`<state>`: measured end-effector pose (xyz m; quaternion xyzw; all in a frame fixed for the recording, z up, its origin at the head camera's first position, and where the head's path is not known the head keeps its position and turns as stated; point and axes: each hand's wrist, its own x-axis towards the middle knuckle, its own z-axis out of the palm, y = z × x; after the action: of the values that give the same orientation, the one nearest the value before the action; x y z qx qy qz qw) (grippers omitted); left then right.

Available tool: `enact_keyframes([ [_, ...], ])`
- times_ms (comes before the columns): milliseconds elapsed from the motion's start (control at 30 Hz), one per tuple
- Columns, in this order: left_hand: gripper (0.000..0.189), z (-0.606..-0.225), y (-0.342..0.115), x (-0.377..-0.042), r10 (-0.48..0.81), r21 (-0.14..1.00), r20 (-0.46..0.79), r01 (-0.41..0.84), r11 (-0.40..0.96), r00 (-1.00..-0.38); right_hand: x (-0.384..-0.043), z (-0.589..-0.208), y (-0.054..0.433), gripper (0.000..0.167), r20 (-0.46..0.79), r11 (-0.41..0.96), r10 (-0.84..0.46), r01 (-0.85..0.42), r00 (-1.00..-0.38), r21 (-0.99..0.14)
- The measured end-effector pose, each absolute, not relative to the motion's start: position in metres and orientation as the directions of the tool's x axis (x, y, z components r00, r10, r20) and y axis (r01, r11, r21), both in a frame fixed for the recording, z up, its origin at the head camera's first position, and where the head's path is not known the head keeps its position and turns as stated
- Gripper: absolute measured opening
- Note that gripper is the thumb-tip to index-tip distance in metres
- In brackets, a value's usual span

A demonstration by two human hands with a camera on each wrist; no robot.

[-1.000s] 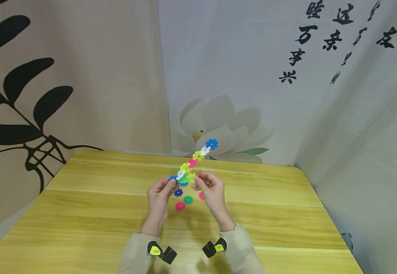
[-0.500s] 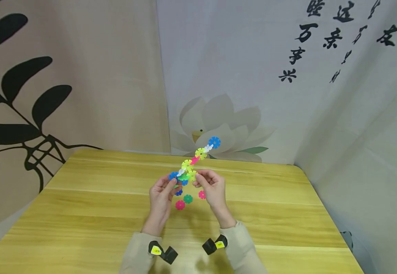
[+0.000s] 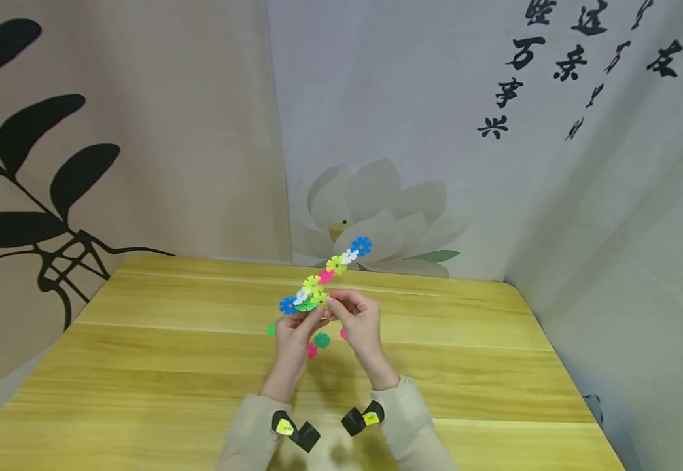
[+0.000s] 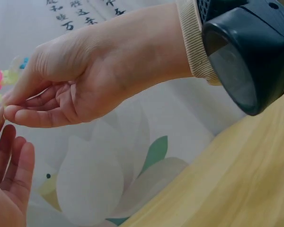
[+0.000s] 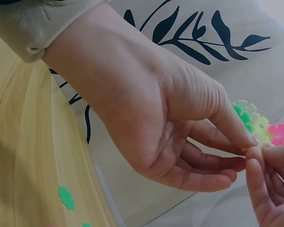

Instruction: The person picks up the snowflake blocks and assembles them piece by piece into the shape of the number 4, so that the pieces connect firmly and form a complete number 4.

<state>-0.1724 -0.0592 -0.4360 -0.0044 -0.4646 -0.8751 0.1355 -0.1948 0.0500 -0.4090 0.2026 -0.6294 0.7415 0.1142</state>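
Note:
A chain of interlocking plastic snowflake discs (image 3: 313, 284) slants up and away, ending in a blue disc (image 3: 362, 246). At its near end are a blue disc (image 3: 288, 305), a white one, a green disc (image 3: 306, 305) and a yellow disc (image 3: 320, 299). My right hand (image 3: 360, 324) pinches the yellow disc between thumb and fingers. Just below it, my left hand (image 3: 294, 340) holds the chain's near end, its thumb meeting the right fingertips. What lies between those fingertips is hidden. In the right wrist view, yellow, green and pink discs (image 5: 280, 134) show beyond the touching fingers.
Loose discs lie on the wooden table (image 3: 171, 366) under the hands: a green disc (image 3: 322, 340), a pink disc (image 3: 313, 350), another pink one partly behind the right hand, and a green disc (image 3: 271, 330) left of the left hand. Printed cloth (image 3: 200, 131) hangs behind the table.
My left hand has moved right, off the blue disc at the left, to meet the right hand's fingertips. The chain has shifted slightly left. A lower blue disc is now hidden.

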Motion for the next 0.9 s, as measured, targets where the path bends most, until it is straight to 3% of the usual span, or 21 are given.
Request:
enact_keyframes([
  [267,0.024,-0.437,-0.063,-0.175,-0.311,0.816,0.12,0.272,-0.51,-0.943,-0.197,-0.41,0.05,0.014,0.393,-0.154,-0.137,-0.372,-0.909,-0.915],
  [467,0.029,-0.437,-0.073,-0.176,-0.339,0.81,0.121,0.291,-0.51,-0.933,-0.209,-0.43,0.064,0.018,0.311,-0.055,-0.125,-0.307,-0.942,-0.95],
  [667,0.03,-0.437,-0.084,-0.177,-0.351,0.802,0.122,0.3,-0.517,-0.929,-0.223,-0.463,0.084,0.017,0.144,0.21,-0.083,-0.158,-0.986,-0.965],
  [900,0.03,-0.436,-0.092,-0.177,-0.363,0.812,0.101,0.287,-0.507,-0.926,-0.231,-0.492,0.092,0.021,0.029,0.491,-0.135,-0.093,-0.99,-0.866],
])
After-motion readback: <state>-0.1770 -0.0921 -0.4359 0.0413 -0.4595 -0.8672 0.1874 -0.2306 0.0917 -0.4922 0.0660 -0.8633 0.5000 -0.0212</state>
